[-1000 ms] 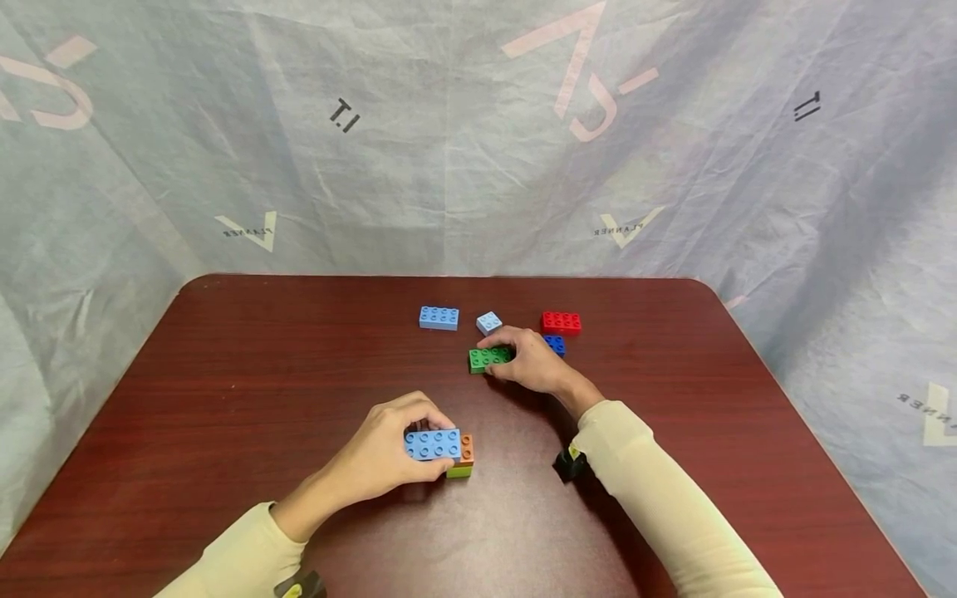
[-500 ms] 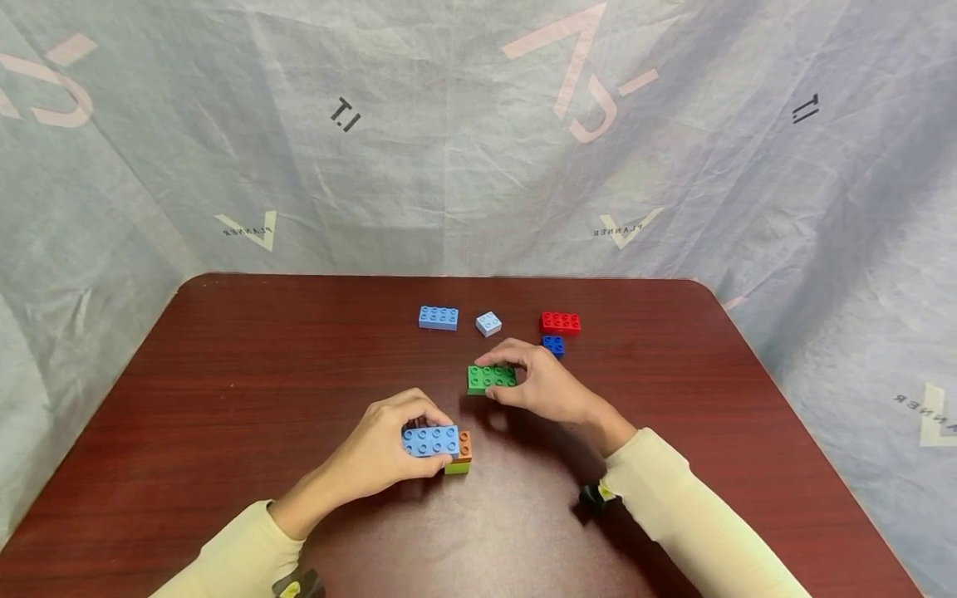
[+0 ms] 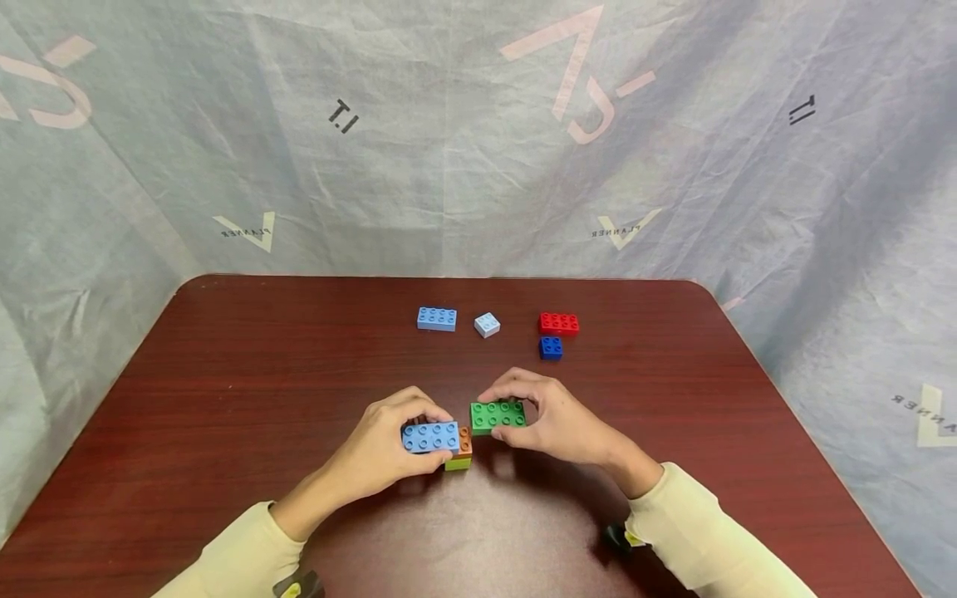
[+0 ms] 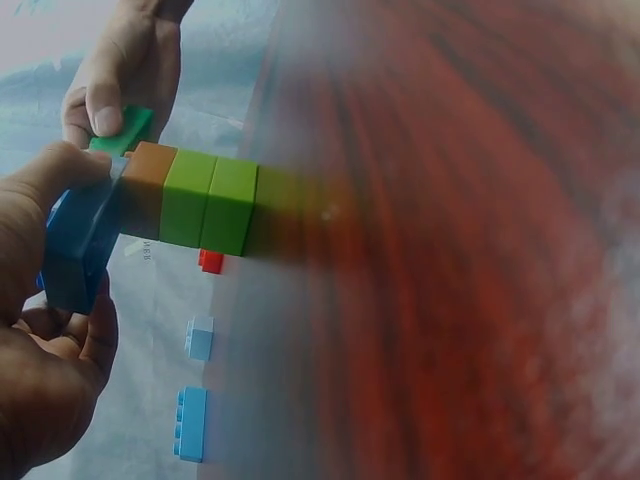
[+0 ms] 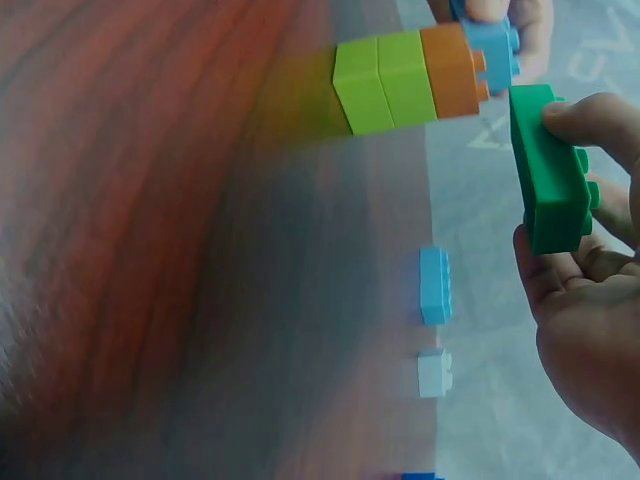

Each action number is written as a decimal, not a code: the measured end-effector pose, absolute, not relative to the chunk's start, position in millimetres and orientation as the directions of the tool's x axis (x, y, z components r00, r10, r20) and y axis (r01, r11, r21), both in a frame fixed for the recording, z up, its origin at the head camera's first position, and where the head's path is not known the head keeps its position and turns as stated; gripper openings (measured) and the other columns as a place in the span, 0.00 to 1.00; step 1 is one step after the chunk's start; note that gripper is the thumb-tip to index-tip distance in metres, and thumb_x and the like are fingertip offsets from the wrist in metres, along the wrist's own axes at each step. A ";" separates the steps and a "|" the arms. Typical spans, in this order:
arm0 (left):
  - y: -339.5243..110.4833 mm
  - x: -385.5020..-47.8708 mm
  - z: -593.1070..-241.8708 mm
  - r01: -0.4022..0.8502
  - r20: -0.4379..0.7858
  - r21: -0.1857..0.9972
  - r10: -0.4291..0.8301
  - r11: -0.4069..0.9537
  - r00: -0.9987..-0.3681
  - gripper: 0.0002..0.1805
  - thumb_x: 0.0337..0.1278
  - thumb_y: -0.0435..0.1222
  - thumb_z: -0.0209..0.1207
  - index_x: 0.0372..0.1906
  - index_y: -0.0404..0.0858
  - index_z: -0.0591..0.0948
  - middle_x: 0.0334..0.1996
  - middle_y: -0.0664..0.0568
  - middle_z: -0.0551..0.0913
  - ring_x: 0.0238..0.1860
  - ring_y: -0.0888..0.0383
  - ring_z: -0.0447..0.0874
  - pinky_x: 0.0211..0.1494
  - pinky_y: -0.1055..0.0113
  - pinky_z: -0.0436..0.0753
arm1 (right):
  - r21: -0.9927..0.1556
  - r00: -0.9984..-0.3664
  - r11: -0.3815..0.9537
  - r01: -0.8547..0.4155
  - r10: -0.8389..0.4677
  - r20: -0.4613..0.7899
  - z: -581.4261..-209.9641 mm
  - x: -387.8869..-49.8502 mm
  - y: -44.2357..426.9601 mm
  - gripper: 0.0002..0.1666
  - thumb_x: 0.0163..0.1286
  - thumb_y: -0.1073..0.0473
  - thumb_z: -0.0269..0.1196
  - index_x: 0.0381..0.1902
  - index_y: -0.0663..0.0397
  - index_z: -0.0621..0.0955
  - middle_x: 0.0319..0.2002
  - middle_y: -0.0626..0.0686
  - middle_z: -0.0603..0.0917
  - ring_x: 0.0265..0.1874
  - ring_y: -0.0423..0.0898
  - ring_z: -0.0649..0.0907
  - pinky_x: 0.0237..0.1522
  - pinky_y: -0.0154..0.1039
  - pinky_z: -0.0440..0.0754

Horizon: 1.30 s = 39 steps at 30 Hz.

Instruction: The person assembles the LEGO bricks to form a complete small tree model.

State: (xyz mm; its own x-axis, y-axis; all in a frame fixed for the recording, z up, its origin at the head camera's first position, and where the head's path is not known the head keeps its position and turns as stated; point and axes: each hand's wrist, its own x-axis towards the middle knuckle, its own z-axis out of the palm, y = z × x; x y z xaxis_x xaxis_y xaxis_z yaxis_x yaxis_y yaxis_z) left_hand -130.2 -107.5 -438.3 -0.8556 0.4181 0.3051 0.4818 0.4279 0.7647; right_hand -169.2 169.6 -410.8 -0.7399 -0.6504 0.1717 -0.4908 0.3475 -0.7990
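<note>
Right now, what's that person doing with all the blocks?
They are handling toy bricks with both hands. The left grip holds a blue eight-stud brick at the top of a stack, above an orange brick and two lime green bricks. The right grip holds a green eight-stud brick off the table, beside the stack but not on it. Farther back lie another blue brick, a pale blue brick, a red brick and a dark blue brick.
</note>
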 end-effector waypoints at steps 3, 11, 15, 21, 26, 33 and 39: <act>-107.2 -130.4 -439.5 0.491 0.317 0.756 0.414 0.433 -0.853 0.19 0.46 0.40 0.79 0.45 0.52 0.87 0.40 0.65 0.81 0.42 0.68 0.82 0.45 0.70 0.85 | -0.806 -0.727 0.329 -0.492 -0.664 0.173 -413.5 -165.3 167.4 0.20 0.64 0.59 0.74 0.54 0.42 0.86 0.49 0.45 0.84 0.37 0.40 0.80 0.35 0.34 0.82; -104.0 -132.5 -441.3 0.510 0.339 0.742 0.413 0.435 -0.845 0.19 0.47 0.40 0.79 0.46 0.51 0.87 0.40 0.65 0.81 0.40 0.68 0.82 0.44 0.71 0.84 | -0.796 -0.713 0.323 -0.512 -0.676 0.185 -418.7 -163.1 162.2 0.19 0.64 0.59 0.74 0.53 0.42 0.86 0.46 0.44 0.85 0.28 0.37 0.75 0.28 0.33 0.77; -103.6 -133.4 -441.5 0.507 0.338 0.745 0.410 0.434 -0.847 0.18 0.47 0.40 0.79 0.46 0.51 0.87 0.40 0.64 0.81 0.40 0.68 0.82 0.43 0.71 0.84 | -0.793 -0.716 0.333 -0.511 -0.675 0.178 -418.5 -163.5 160.7 0.19 0.63 0.59 0.75 0.52 0.41 0.86 0.46 0.44 0.85 0.24 0.36 0.73 0.27 0.33 0.76; -104.2 -136.3 -440.9 0.503 0.336 0.741 0.403 0.445 -0.851 0.18 0.47 0.40 0.79 0.45 0.51 0.87 0.40 0.65 0.81 0.40 0.67 0.82 0.44 0.70 0.84 | -0.788 -0.724 0.350 -0.507 -0.669 0.168 -417.6 -166.1 158.2 0.20 0.62 0.57 0.76 0.52 0.39 0.87 0.46 0.42 0.85 0.34 0.39 0.78 0.33 0.36 0.80; -103.5 -139.0 -440.5 0.494 0.321 0.746 0.407 0.447 -0.855 0.17 0.48 0.40 0.78 0.45 0.51 0.87 0.40 0.65 0.81 0.40 0.67 0.82 0.43 0.71 0.83 | -0.789 -0.733 0.357 -0.500 -0.659 0.166 -417.2 -167.6 156.8 0.19 0.62 0.56 0.77 0.51 0.39 0.87 0.46 0.42 0.85 0.39 0.40 0.80 0.34 0.35 0.81; -104.8 -140.1 -439.3 0.484 0.315 0.764 0.408 0.427 -0.857 0.17 0.48 0.39 0.79 0.45 0.51 0.87 0.40 0.64 0.82 0.39 0.66 0.82 0.42 0.71 0.84 | -0.792 -0.737 0.359 -0.494 -0.656 0.163 -418.3 -168.5 154.5 0.18 0.62 0.56 0.77 0.50 0.38 0.88 0.46 0.42 0.85 0.37 0.40 0.80 0.33 0.34 0.80; -105.4 -141.4 -439.1 0.489 0.316 0.756 0.413 0.435 -0.854 0.17 0.48 0.39 0.78 0.45 0.51 0.87 0.40 0.64 0.82 0.41 0.66 0.82 0.43 0.70 0.84 | -0.799 -0.744 0.359 -0.483 -0.649 0.158 -418.8 -169.2 153.1 0.18 0.62 0.57 0.77 0.50 0.39 0.88 0.46 0.42 0.85 0.36 0.41 0.80 0.30 0.33 0.79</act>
State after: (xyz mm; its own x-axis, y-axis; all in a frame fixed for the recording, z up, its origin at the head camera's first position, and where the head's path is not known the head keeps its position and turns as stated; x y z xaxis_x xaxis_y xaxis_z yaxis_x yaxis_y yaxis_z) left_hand -141.4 -105.4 -439.1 -0.8543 0.4130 0.3155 0.4895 0.4352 0.7557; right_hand -169.2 153.1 -418.8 -0.7443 -0.6488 0.1582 -0.4825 0.3587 -0.7991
